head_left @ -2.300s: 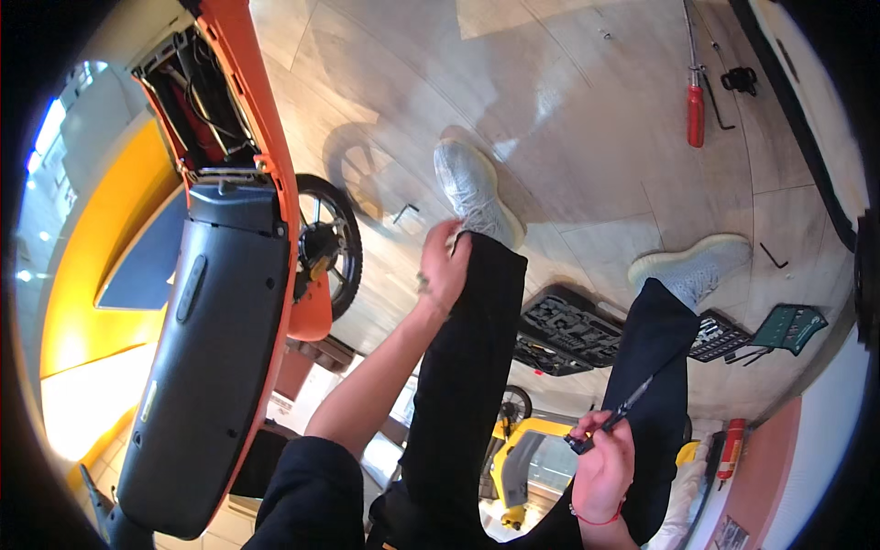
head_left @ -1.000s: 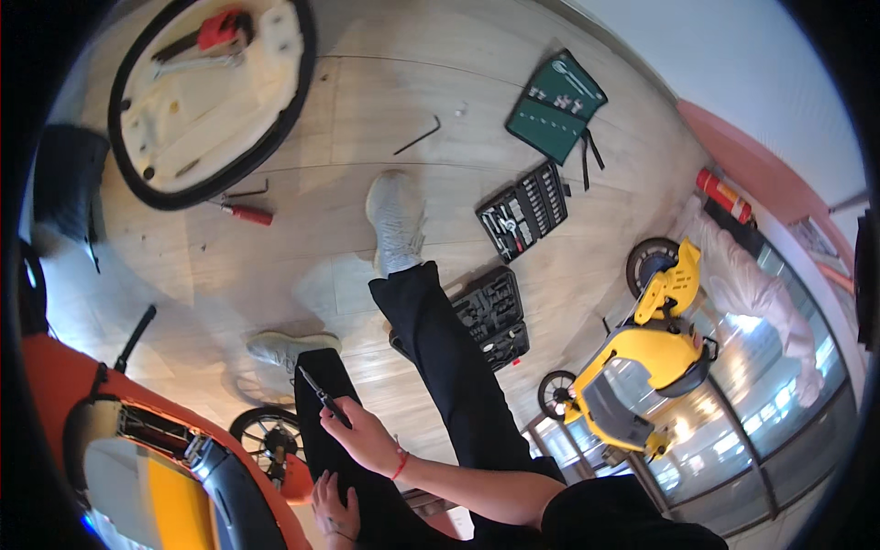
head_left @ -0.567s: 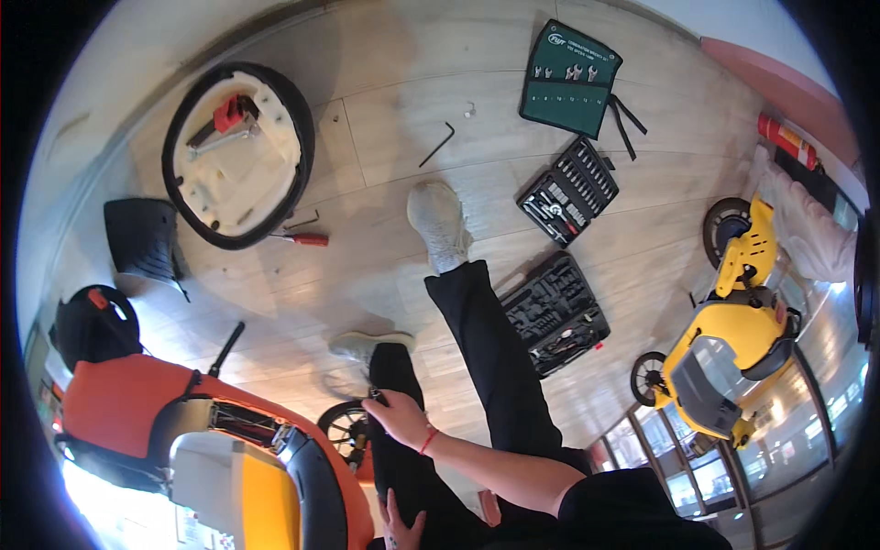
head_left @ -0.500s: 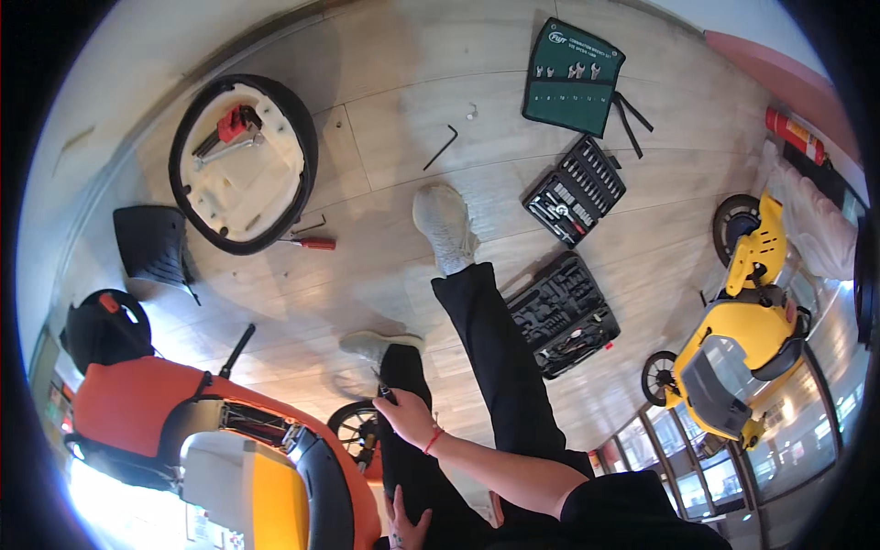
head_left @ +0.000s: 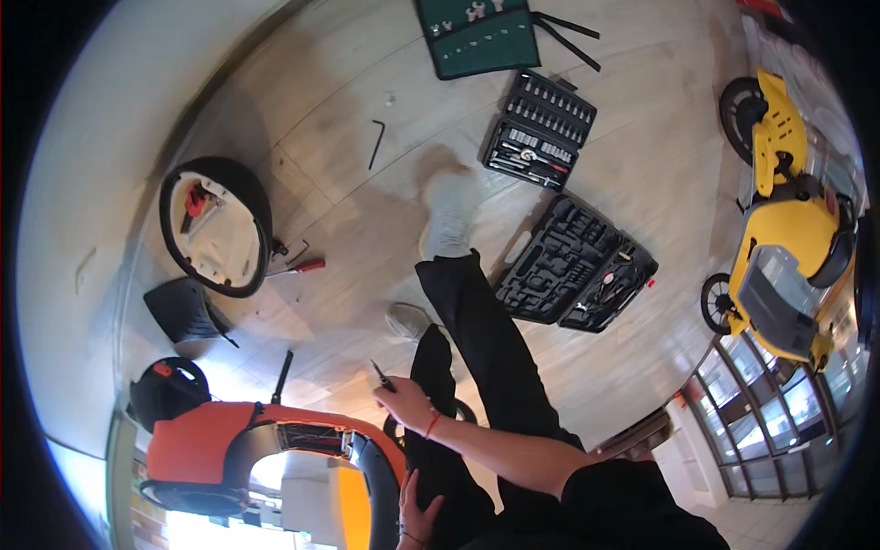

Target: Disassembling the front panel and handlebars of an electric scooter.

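Note:
My right hand (head_left: 403,403), with a red cord at its wrist, is closed around a slim dark tool with a pointed tip (head_left: 381,375). It is held above my left leg; the exact kind of tool is too small to tell. My left hand (head_left: 418,513) lies against my left thigh, fingers and thumb apart, nothing seen in it. Beside it stands the orange scooter (head_left: 203,440) with an uncovered slot in its body (head_left: 312,440). A black toolbox tray (head_left: 555,261) and a socket set case (head_left: 541,128) lie unfolded to the right of my feet.
A green wrench pouch (head_left: 481,50) and a hex key (head_left: 377,145) lie on the floor ahead. To the left are a round black-rimmed shell (head_left: 261,220) with tools inside, a red-handled screwdriver (head_left: 310,265) and a black panel (head_left: 183,312). A yellow scooter (head_left: 793,238) stands right.
The view has turned and shifted; the toolbox and pouch sit further left or higher, the orange scooter further right. My right foot looks blurred by motion. The tool stays in my right hand.

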`<state>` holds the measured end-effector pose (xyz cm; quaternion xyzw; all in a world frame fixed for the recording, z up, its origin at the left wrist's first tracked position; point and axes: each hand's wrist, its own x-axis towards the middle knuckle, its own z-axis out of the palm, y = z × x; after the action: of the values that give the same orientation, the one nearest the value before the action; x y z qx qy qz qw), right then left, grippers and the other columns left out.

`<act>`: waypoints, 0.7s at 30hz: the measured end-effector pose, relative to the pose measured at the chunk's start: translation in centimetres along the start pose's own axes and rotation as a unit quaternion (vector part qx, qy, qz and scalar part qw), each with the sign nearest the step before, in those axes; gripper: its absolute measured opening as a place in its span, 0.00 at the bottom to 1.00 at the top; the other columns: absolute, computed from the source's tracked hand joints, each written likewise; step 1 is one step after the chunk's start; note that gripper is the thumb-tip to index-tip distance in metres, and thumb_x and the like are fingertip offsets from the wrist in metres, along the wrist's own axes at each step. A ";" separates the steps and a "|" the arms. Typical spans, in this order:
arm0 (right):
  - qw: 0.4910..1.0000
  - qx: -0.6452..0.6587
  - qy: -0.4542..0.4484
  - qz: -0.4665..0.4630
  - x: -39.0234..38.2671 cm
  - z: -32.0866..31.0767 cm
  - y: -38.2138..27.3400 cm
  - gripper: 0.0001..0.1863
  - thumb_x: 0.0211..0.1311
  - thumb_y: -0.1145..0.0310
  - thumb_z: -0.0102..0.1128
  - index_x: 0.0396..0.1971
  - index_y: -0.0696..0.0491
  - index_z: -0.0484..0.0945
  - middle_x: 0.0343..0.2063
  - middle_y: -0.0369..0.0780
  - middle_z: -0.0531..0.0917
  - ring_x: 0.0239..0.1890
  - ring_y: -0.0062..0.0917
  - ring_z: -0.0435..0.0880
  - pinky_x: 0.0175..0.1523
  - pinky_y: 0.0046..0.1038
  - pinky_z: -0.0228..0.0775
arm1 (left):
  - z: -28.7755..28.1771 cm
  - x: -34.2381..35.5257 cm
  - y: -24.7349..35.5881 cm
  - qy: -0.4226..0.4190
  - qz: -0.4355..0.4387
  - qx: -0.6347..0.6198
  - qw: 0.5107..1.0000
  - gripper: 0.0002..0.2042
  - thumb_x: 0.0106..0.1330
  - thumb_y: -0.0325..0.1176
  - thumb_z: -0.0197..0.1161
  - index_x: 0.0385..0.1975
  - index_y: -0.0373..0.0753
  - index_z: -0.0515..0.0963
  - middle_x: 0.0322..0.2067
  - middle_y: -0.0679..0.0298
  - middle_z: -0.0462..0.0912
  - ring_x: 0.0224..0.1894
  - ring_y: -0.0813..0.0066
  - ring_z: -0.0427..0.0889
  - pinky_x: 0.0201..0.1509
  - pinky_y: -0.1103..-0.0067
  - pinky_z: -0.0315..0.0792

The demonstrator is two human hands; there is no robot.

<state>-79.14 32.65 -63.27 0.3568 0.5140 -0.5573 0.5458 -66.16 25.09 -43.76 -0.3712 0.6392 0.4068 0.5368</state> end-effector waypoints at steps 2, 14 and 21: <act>0.999 -0.038 -0.004 -0.026 -0.9 -2.4 -1.0 0.16 0.55 0.61 0.53 0.17 0.59 0.73 0.13 0.39 0.74 0.18 0.22 0.72 0.26 0.30 0.62 | -1.4 -0.7 0.4 0.014 -0.021 0.003 1.000 0.32 0.53 0.30 0.66 0.59 0.36 0.63 0.57 0.50 0.67 0.58 0.58 0.68 0.62 0.70 0.62; 0.869 0.478 0.118 -0.055 -1.6 -19.1 -14.1 0.13 0.60 0.64 0.57 0.20 0.48 0.66 0.13 0.27 0.63 0.14 0.11 0.60 0.20 0.19 0.52 | -8.9 1.4 11.7 0.156 -0.015 -0.023 0.987 0.14 0.64 0.32 0.53 0.45 0.31 0.73 0.41 0.60 0.77 0.44 0.72 0.74 0.52 0.76 0.67; 0.803 0.564 0.190 -0.042 -3.3 -22.6 -11.8 0.13 0.58 0.60 0.57 0.22 0.52 0.71 0.14 0.28 0.68 0.16 0.11 0.65 0.20 0.19 0.55 | -10.7 2.4 26.1 0.071 -0.047 -0.052 0.995 0.13 0.68 0.33 0.50 0.48 0.34 0.69 0.43 0.59 0.77 0.47 0.70 0.77 0.51 0.76 0.70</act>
<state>-93.88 53.76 -62.84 0.6781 0.2168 -0.6927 0.1159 -94.42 25.39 -41.99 -0.4560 0.6357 0.3862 0.4886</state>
